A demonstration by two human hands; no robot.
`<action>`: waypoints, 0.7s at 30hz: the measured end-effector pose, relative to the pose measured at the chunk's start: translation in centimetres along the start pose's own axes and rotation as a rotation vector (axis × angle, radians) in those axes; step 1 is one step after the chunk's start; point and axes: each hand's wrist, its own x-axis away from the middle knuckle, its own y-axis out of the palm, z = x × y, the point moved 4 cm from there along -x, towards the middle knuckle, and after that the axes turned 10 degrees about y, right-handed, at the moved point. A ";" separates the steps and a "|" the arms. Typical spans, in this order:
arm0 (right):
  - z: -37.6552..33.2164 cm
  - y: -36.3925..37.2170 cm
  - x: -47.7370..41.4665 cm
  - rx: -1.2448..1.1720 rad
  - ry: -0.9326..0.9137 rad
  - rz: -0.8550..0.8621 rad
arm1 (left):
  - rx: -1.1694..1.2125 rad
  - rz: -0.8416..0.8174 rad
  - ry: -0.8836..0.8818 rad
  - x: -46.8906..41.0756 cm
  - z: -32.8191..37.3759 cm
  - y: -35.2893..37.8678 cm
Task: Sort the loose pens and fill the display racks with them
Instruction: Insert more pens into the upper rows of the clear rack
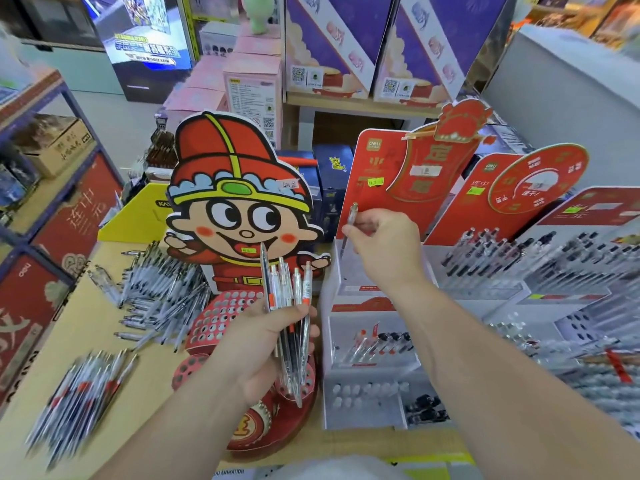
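My right hand (384,244) pinches a single pen (352,216) between thumb and curled fingers, above the top tier of the white rack (327,341). My left hand (263,344) is wrapped round a bundle of pens (294,317), held over the red rack with holes (221,317).

The likeliest slip, I think, is on the left. The bundle fans out at the top (my grip is near the middle, not tight at one end), so if I loosen while watching the other hand, a pen could slide down and drop onto the red rack or the table (104,258), among the loose pens (162,292) lying there. On the right, the pen's lower end could miss its slot and catch the tier's edge, since my own fingers cover part of the barrel and I cannot see the slots clearly.

The single pen stands nearly upright, its long axis running top to bottom with a slight lean, upper end tipped right. The button end points up, the writing tip down toward the tier.
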 end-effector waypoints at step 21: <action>0.9 -0.2 8.1 -0.295 0.441 -0.513 | -0.035 -0.121 0.053 -0.1 -1.0 1.7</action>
